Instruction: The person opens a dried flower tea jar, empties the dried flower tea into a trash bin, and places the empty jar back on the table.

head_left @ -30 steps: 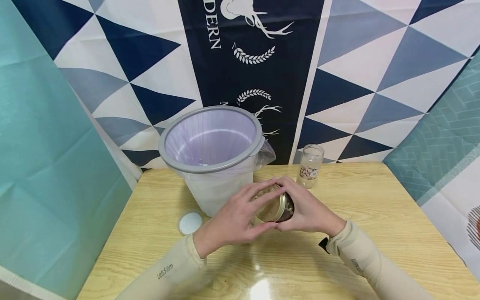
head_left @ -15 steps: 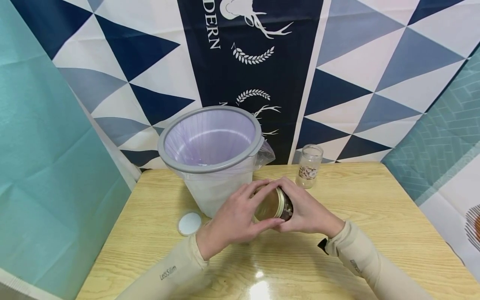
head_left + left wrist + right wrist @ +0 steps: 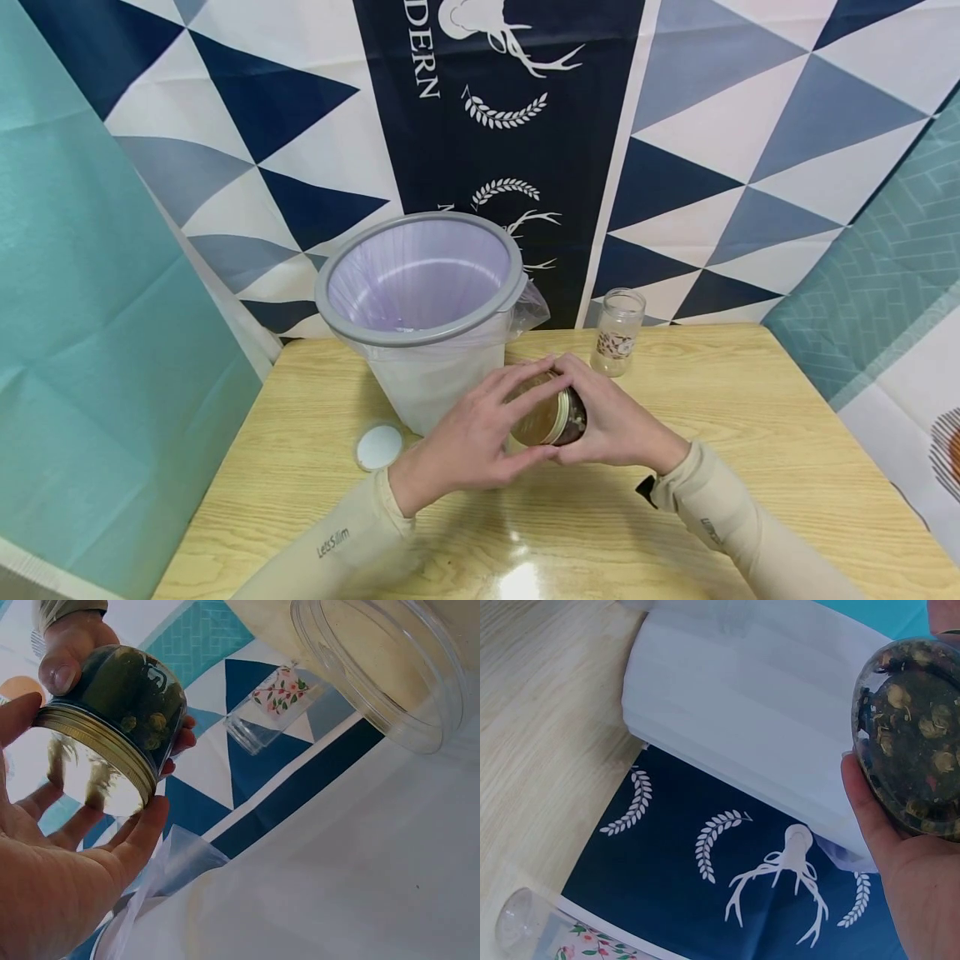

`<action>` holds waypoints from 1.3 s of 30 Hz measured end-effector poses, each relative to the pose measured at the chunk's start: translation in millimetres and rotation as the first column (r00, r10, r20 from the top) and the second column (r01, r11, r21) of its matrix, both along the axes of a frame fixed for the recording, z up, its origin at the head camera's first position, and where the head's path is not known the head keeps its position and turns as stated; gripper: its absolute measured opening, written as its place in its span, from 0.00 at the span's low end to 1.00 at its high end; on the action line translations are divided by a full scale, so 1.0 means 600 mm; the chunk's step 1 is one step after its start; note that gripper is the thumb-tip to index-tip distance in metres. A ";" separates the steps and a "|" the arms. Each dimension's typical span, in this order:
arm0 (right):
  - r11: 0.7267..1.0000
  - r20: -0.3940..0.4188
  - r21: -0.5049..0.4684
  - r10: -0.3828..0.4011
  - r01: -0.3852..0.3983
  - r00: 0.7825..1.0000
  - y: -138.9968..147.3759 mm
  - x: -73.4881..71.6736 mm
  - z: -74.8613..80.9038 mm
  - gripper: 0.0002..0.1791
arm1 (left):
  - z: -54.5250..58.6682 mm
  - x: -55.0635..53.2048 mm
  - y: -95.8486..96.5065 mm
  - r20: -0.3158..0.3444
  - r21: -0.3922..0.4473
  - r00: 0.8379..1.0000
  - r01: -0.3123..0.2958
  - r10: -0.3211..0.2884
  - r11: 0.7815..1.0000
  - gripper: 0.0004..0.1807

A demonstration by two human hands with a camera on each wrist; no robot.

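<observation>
A squat clear jar (image 3: 131, 694) with a gold screw lid (image 3: 558, 417) is held tilted on its side above the table, between both hands. Dark dried contents with pale buds show through its base in the right wrist view. My right hand (image 3: 618, 423) grips the jar's body. My left hand (image 3: 468, 437) curls round the lid, with its fingertips on the gold rim in the left wrist view. The lid sits on the jar; whether it is loose I cannot tell.
A white bin (image 3: 442, 387) with a grey rim and purple liner stands just beyond the hands. A tall glass jar with a floral print (image 3: 618, 333) stands at back right. A white round disc (image 3: 378, 447) lies at left. A clear round container (image 3: 375, 660) shows in the left wrist view.
My left hand's fingers have turned round the lid and then back, now spread wider than half a second ago. My right hand and the jar have stayed almost still.
</observation>
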State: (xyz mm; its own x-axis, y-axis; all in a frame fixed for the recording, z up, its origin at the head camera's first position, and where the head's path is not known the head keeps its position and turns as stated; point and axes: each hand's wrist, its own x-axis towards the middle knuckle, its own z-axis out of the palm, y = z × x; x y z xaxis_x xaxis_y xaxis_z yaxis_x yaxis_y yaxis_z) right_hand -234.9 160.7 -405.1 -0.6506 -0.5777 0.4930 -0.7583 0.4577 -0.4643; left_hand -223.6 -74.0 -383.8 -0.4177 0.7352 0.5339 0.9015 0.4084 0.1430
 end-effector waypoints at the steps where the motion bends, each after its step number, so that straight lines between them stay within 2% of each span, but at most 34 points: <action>1: 1.000 0.003 -0.004 0.004 -0.004 1.000 0.000 0.000 -0.001 0.48 | 0.000 0.000 0.000 0.000 0.005 1.000 0.002 -0.002 1.000 0.42; 4: 1.000 0.006 -0.013 0.010 -0.010 1.000 0.000 0.000 -0.003 0.46 | -0.001 0.002 0.001 -0.001 0.018 1.000 -0.019 0.019 1.000 0.43; 8: 1.000 0.006 -0.019 0.006 -0.006 1.000 -0.001 0.001 -0.004 0.45 | -0.001 0.009 0.006 0.002 0.037 0.996 -0.090 0.090 0.995 0.45; 14: 1.000 0.009 -0.008 -0.014 0.014 1.000 -0.004 0.002 0.000 0.46 | 0.000 0.018 0.013 0.036 0.052 0.979 -0.202 0.200 0.978 0.43; 18: 1.000 0.006 -0.005 -0.015 0.015 1.000 -0.004 0.002 0.000 0.48 | -0.001 0.018 0.016 0.010 0.051 0.972 -0.234 0.234 0.971 0.43; 21: 1.000 0.000 -0.003 -0.015 0.015 1.000 -0.002 0.002 0.000 0.50 | -0.002 0.015 0.015 -0.041 0.031 0.974 -0.224 0.225 0.974 0.47; 24: 1.000 -0.009 -0.003 -0.004 0.004 1.000 0.000 0.002 0.001 0.52 | -0.004 0.011 0.013 -0.086 -0.001 0.984 -0.156 0.156 0.988 0.50; 27: 1.000 -0.014 -0.005 0.011 -0.011 1.000 0.003 0.002 0.002 0.51 | -0.005 0.007 0.010 -0.083 -0.030 0.994 -0.068 0.066 0.997 0.49; 29: 1.000 -0.014 -0.005 0.017 -0.017 1.000 0.003 0.002 0.003 0.50 | -0.005 0.006 0.008 -0.063 -0.028 0.997 -0.036 0.034 0.999 0.46; 35: 1.000 -0.006 -0.011 0.021 -0.021 1.000 0.001 0.001 0.002 0.49 | -0.004 0.006 0.007 -0.018 0.008 0.999 -0.045 0.045 0.999 0.43; 39: 1.000 0.008 -0.023 0.017 -0.017 1.000 0.000 -0.001 0.002 0.48 | -0.002 0.009 0.011 -0.019 0.049 0.995 -0.094 0.095 0.994 0.42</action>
State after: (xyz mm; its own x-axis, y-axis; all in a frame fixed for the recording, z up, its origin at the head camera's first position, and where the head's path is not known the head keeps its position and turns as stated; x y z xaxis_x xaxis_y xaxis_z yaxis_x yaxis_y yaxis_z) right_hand -235.4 160.5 -404.1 -0.6447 -0.5774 0.5010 -0.7621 0.4341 -0.4804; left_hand -218.1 -67.5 -385.3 -0.4724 0.6664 0.5768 0.8622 0.4851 0.1458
